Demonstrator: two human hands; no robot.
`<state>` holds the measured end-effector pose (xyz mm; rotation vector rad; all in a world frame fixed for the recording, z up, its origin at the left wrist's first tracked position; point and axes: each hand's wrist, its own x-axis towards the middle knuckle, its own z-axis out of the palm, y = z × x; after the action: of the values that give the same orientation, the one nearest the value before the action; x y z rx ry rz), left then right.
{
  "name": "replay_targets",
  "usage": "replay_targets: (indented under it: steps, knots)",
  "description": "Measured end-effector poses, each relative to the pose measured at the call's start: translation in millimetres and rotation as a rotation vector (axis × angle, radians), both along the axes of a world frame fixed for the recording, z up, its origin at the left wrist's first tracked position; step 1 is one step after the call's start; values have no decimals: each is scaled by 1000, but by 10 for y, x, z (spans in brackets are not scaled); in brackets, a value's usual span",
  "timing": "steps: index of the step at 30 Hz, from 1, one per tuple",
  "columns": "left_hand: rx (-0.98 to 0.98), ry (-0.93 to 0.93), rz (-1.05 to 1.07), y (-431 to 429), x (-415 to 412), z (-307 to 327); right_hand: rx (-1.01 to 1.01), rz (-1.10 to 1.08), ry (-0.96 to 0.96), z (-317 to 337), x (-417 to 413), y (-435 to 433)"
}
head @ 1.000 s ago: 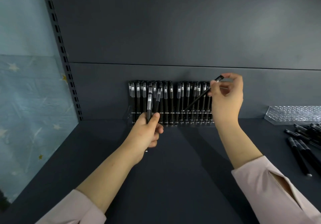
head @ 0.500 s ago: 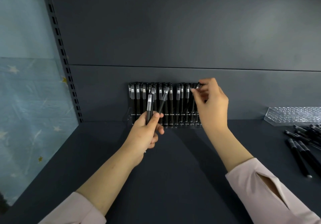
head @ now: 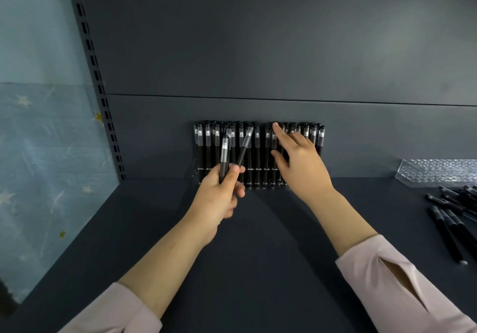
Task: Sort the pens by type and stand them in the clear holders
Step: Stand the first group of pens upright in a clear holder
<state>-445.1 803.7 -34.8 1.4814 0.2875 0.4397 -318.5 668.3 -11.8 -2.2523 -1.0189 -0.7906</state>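
So the packed holder [head: 194, 171] stands at the back of the shelf [head: 258, 255], against the back panel [head: 258, 110], just behind our 2 hands. The held pens [head: 224, 157] in our left hand [head: 219, 195] stick up before its left part. Our right hand [head: 302, 164] touches its middle. Well off right of that hand sits another holder [head: 438, 170], loose pens [head: 451, 219] lying in front.

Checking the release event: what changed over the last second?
The right hand carried its slanted pen leftward to the row of standing pens, let it go, and is now open, forefinger on a pen top. The left hand still grips its spare pens; the loose pens and the empty holder at right stayed put.
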Motion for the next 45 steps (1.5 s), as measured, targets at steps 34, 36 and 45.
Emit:
replay_targets:
  steps: [34, 36, 45]
  knots:
    - [46, 3, -73, 17, 7, -45, 1038, 121, 428, 213, 105, -263]
    - [40, -3, -67, 23, 2, -37, 943, 84, 335, 194, 98, -277]
    - [83, 10, -120, 0, -16, -36, 723, 148, 274, 154, 56, -197]
